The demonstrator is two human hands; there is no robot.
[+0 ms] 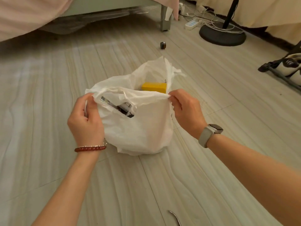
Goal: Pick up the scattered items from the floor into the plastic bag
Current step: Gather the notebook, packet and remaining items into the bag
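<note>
Head view: both hands, left hand (86,119) and right hand (187,111), fingers pinching the plastic bag (140,128) rim on the floor (48,95), spreading its mouth; small dark jar (163,45) waits beyond the bag.

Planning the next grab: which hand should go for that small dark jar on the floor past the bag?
Probably right: the small dark jar lies beyond the plastic bag, toward the right hand.
</note>
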